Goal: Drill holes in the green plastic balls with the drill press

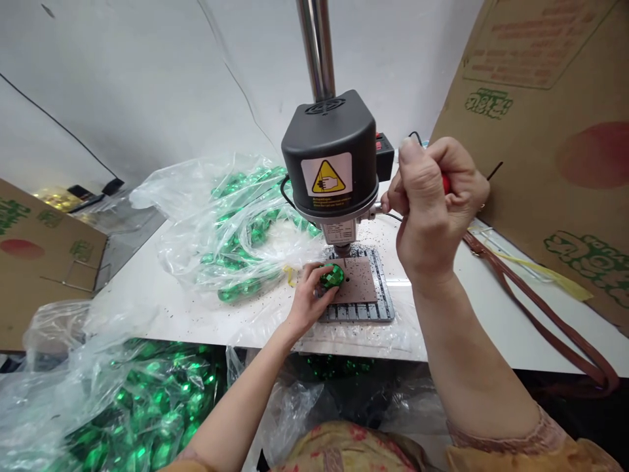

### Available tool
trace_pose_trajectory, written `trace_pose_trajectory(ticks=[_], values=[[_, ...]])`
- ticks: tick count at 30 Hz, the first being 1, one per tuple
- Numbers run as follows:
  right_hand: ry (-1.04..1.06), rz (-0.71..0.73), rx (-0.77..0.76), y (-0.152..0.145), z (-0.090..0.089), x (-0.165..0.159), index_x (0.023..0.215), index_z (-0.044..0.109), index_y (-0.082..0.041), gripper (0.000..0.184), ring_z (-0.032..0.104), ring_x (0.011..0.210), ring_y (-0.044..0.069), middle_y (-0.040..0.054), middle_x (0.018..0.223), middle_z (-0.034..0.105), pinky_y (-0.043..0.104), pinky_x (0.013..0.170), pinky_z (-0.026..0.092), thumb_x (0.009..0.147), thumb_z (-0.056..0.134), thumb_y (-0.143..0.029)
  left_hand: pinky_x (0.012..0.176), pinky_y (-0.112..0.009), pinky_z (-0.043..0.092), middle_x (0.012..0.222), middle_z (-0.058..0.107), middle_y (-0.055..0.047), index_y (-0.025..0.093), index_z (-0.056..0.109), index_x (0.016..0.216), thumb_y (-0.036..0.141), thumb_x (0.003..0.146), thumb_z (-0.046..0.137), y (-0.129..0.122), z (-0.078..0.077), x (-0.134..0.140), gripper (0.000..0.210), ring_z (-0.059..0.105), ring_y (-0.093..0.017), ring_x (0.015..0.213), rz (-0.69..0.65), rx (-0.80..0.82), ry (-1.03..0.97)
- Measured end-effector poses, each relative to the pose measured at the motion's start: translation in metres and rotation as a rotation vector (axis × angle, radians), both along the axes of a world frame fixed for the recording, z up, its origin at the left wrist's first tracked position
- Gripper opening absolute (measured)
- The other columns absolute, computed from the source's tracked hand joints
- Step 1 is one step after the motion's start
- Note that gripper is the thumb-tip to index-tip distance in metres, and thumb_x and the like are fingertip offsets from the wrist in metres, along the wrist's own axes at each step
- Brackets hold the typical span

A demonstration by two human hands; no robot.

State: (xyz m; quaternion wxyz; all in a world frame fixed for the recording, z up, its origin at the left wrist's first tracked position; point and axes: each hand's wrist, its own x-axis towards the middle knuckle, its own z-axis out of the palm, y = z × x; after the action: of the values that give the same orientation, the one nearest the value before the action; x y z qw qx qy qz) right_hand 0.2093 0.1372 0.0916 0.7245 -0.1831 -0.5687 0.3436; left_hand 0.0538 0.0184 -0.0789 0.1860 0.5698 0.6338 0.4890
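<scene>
Two cartons (535, 170) flank table (171, 314); clear plastic bag (170, 190) beside drill press (329, 134).

Person wears a tan-olive top (314, 446), red floral print, dull pink strip low in the middle. Right sleeve (555, 462) mustard, ends in a textured dusty-pink cuff (511, 442). Left sleeve (184, 467) also mustard, mostly out of view. Forearms bare.

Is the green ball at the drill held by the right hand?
No, the left hand holds the green ball, while the right hand grips the red knob beside the drill.
</scene>
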Motion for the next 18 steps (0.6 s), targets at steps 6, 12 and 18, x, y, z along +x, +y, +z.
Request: trace_pose_trajectory(ticks=[6,12,18], values=[[-0.007,0.002,0.033,0.002,-0.002,0.000,0.066,0.032,-0.024,0.048,0.031,0.048,0.006,-0.0059,0.057,0.031,0.027,0.050,0.034,0.094,0.056,-0.053,0.092,-0.038,0.053,0.122,0.055,-0.009,0.025,0.058,0.126,0.029,0.084,0.077,0.007,0.000,-0.003,0.046,0.058,-0.026,0.115,0.031,0.006,0.255],[0.035,0.025,0.026,0.001,-0.002,0.000,0.065,0.032,-0.024,0.047,0.030,0.048,0.006,-0.0066,0.057,0.030,0.027,0.050,0.032,0.093,0.060,-0.050,0.092,-0.041,0.049,0.099,0.062,-0.006,0.021,0.060,0.103,0.022,0.074,0.081,0.012,0.003,-0.008,0.036,0.059,-0.027,0.099,0.198,-0.028,0.339],[0.043,0.031,0.010,0.000,-0.001,0.001,0.064,0.034,-0.023,0.046,0.033,0.048,0.006,-0.0069,0.056,0.031,0.026,0.050,0.033,0.093,0.061,-0.047,0.084,-0.030,0.049,0.117,0.065,-0.006,0.024,0.058,0.132,0.039,0.095,0.064,0.009,0.003,-0.003,0.040,0.061,-0.018,0.094,0.034,-0.015,-0.097]])
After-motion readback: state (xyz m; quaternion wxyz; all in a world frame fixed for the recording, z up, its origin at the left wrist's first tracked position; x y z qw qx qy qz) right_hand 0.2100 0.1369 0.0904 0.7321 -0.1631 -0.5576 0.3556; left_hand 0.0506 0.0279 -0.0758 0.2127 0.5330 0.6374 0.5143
